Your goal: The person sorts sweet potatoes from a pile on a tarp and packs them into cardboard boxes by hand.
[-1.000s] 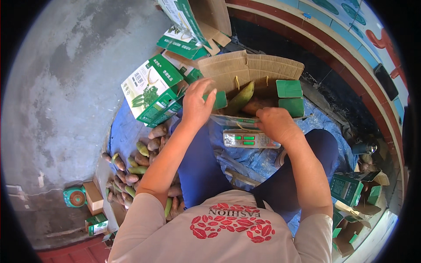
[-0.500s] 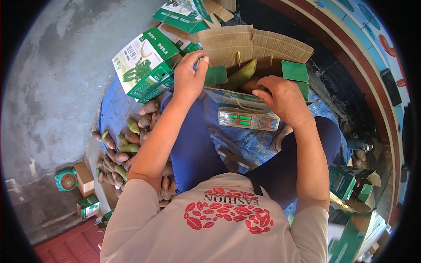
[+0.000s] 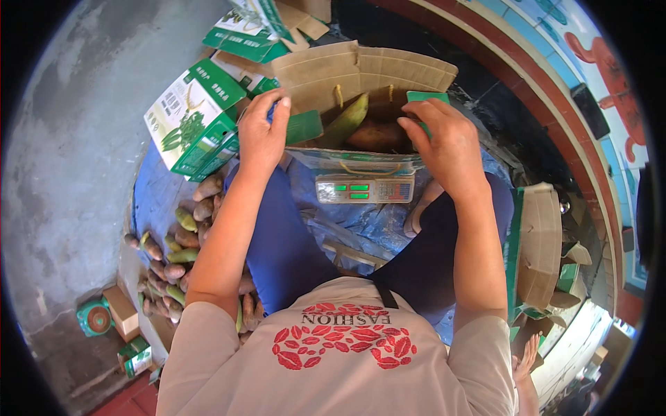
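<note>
An open cardboard box (image 3: 316,73) stands in front of me with its flaps raised. Inside it, a long green radish-like root (image 3: 349,122) leans up beside a reddish-brown tuber (image 3: 380,136). My left hand (image 3: 262,135) is at the box's left side, by a green flap, fingers curled around a small blue item that I cannot make out. Over the box's right edge, near another green flap, hovers my right hand (image 3: 447,142), thumb and fingers apart, holding nothing. Under the box's near side, a scale's lit panel (image 3: 365,189) shows between my legs.
Green-and-white cartons (image 3: 194,114) stand at the left. Beside my left leg, several brown and green roots (image 3: 170,256) lie piled on a blue sheet (image 3: 151,197). An open carton (image 3: 538,246) is at my right, with another person's hand (image 3: 528,357) below it.
My right hand has come up off the tuber in the box. An open carton and another person's hand now show at the right. The view has shifted slightly.
</note>
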Demonstrator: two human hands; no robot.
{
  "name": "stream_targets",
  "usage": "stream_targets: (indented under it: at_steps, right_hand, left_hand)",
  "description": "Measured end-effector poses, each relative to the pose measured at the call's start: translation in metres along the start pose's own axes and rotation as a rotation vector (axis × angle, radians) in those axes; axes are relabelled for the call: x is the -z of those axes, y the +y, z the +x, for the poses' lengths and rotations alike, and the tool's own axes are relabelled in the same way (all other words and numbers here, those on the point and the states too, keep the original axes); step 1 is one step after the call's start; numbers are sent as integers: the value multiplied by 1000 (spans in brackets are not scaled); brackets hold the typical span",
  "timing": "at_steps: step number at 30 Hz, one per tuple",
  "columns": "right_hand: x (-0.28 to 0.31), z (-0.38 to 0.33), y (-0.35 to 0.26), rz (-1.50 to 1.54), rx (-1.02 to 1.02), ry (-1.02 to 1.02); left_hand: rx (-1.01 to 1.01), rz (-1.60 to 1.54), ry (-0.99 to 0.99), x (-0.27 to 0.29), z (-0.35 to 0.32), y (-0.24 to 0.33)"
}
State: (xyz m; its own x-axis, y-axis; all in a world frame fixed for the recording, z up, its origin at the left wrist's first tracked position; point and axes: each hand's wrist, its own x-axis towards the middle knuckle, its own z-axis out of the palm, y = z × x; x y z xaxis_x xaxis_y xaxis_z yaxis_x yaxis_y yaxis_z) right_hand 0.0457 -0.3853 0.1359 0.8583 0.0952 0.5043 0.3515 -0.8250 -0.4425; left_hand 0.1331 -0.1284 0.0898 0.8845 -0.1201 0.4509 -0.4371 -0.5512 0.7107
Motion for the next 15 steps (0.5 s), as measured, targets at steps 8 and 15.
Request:
stream_targets:
  at_steps: [8,15]
  right_hand:
    - [86,-97,57,-394,-490,220]
    - [96,-289,125,-615,-1138,-169]
  left_hand:
    - [19,-8,-44,8,-3,3]
    - [20,-22,-83,5,-2,7]
